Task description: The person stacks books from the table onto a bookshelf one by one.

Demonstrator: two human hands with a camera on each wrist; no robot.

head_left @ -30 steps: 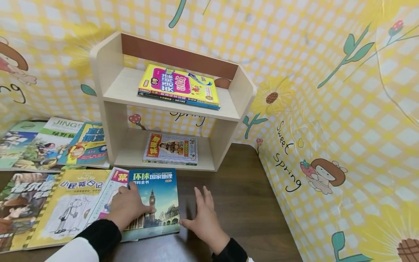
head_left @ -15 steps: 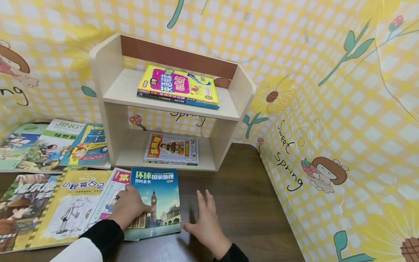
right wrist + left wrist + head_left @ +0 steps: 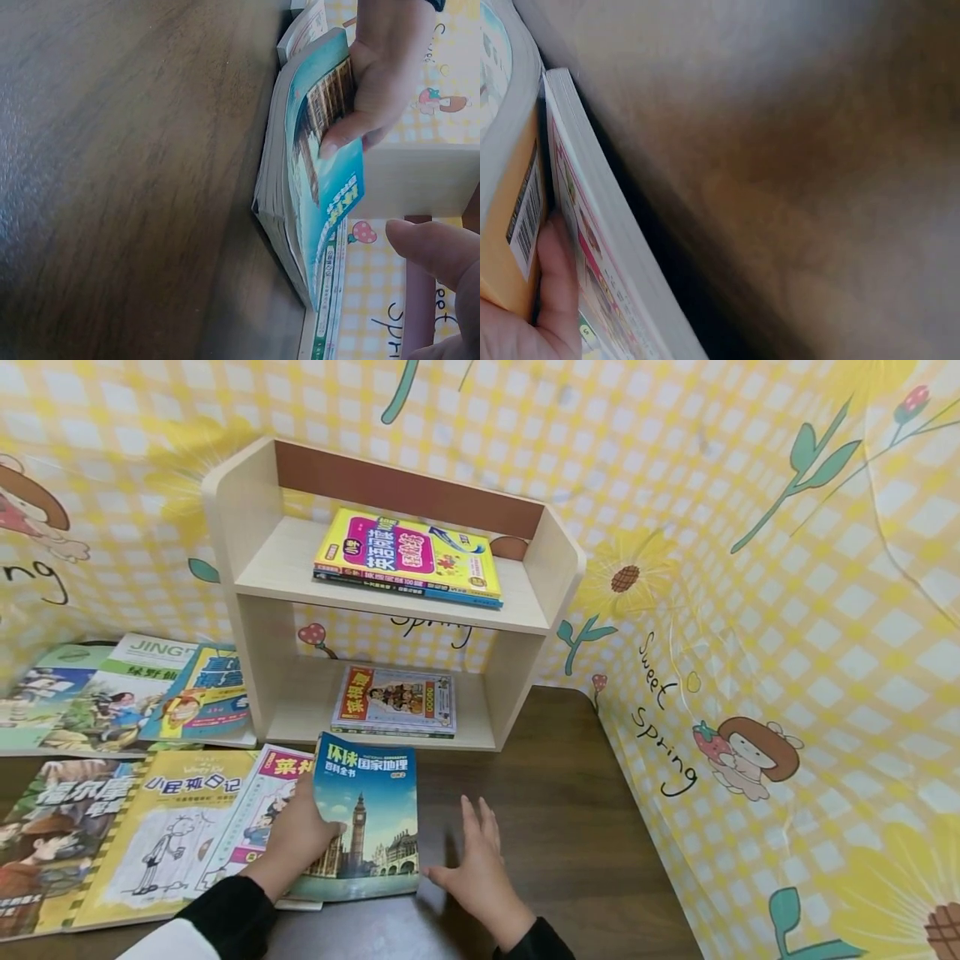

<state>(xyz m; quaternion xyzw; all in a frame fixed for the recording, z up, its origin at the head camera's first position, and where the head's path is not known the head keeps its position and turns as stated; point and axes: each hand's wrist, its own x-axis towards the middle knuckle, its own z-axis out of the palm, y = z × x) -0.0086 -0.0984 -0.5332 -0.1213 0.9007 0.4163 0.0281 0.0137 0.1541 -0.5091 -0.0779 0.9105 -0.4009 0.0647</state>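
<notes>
My left hand (image 3: 298,835) pinches the left edge of a blue book (image 3: 378,827) with a clock tower on its cover, thumb on top. That edge is lifted and the cover bends slightly, as the right wrist view of the book (image 3: 319,142) also shows. In the left wrist view a finger of my left hand (image 3: 555,277) lies between an orange cover with a barcode (image 3: 525,214) and a pink-edged book (image 3: 604,225). A pink-and-white comic book (image 3: 266,810) lies partly under the left hand. My right hand (image 3: 478,868), fingers spread, hovers by the blue book's right edge.
A two-tier wooden shelf (image 3: 517,677) stands behind, with yellow books (image 3: 412,552) above and a comic (image 3: 393,702) below. To the left lie a yellow diary book (image 3: 161,835), a detective book (image 3: 60,843) and several more books (image 3: 120,693). Patterned cloth (image 3: 712,610) walls the table.
The blue book's left edge has risen and the book has shifted slightly right, uncovering more of the comic. My left hand has gone from resting on it to gripping its edge. The right hand moved slightly right.
</notes>
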